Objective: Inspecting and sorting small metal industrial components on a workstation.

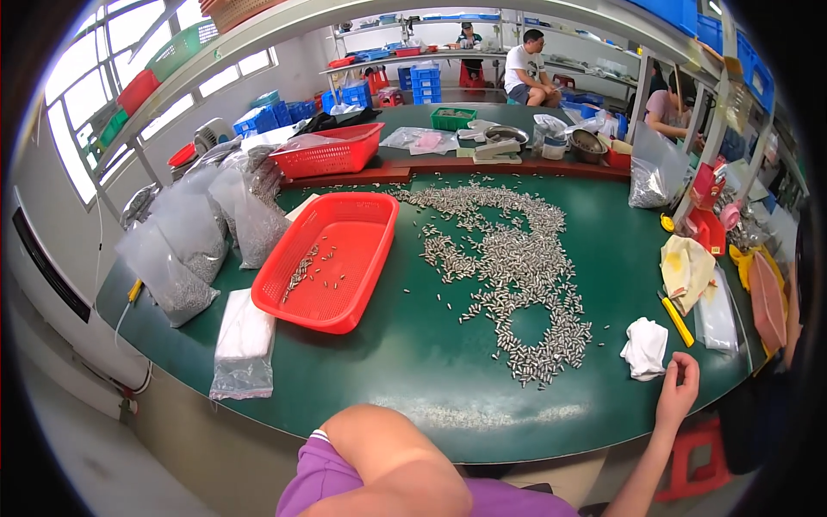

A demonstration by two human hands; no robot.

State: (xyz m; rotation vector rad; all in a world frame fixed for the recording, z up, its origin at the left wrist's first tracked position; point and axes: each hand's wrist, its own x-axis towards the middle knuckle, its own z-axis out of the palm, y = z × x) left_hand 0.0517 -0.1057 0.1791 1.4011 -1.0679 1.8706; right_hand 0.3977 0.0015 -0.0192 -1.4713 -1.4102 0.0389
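Observation:
Small silvery metal pins (521,250) are spread in a large loose heap over the middle of the green table (396,379). At the near right edge is my right hand (679,392), its fingers loosely bent and holding nothing that I can see. Its fingertips are beside a crumpled white cloth (644,348); whether they touch it I cannot tell. My bent left arm (388,448) shows at the lower middle, but the left hand is out of sight. Left of the heap sits a red perforated basket (362,297) with some pins inside.
Filled clear bags (177,250) stand along the left, near a packet of white material (244,336). On the right lie a yellow-handled cutter (677,320) and a cream glove (687,269). Another red basket (332,151) and a scale (497,152) stand farther back. Several people sit beyond.

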